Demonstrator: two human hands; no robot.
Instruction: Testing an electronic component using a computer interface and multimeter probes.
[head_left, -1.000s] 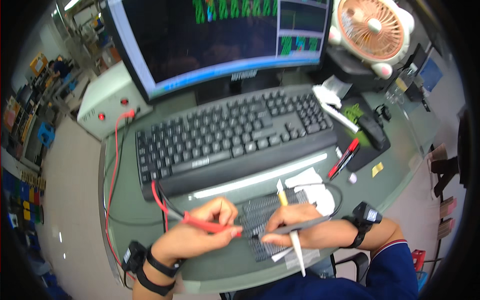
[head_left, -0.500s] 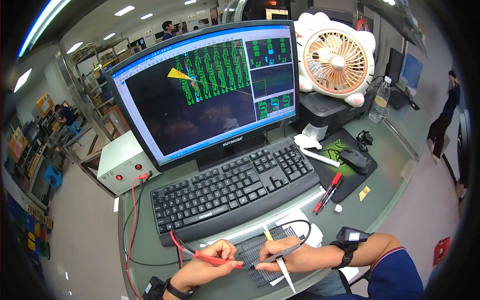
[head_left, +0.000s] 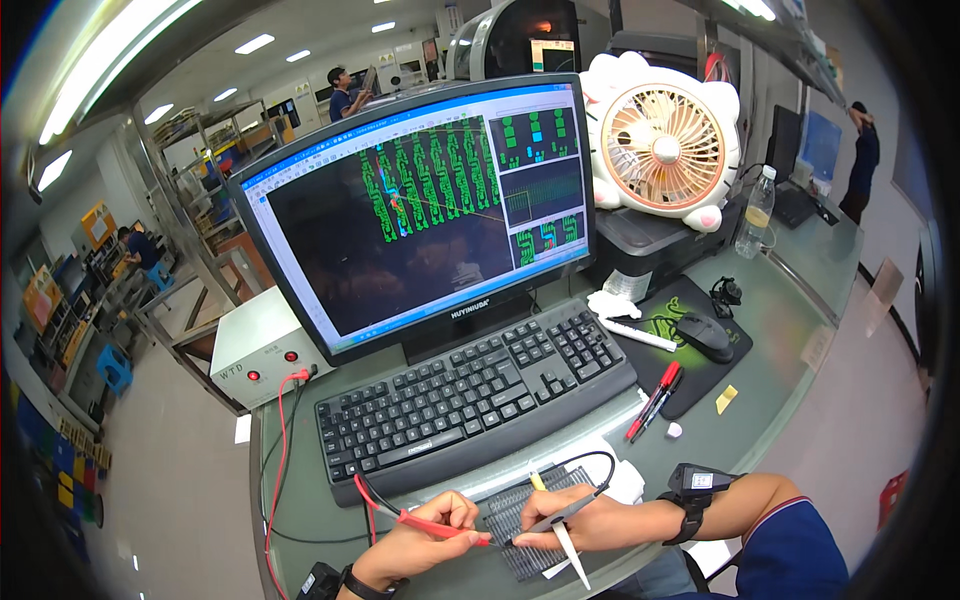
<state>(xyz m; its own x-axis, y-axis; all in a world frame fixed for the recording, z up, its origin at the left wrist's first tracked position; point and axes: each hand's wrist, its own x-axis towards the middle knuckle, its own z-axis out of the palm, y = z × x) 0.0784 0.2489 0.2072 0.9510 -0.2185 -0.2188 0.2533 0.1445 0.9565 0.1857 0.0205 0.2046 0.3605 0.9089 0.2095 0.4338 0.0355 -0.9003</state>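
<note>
The left hand (head_left: 420, 535) is closed around a slim red test probe (head_left: 425, 520), its tip aimed right onto the dark ribbed circuit panel (head_left: 525, 515) lying on the grey-green desk (head_left: 780, 330). The right hand (head_left: 585, 520) pinches a black test probe (head_left: 555, 520) and a white pencil (head_left: 565, 540) over the same panel, in front of the black keyboard (head_left: 470, 390).
</note>
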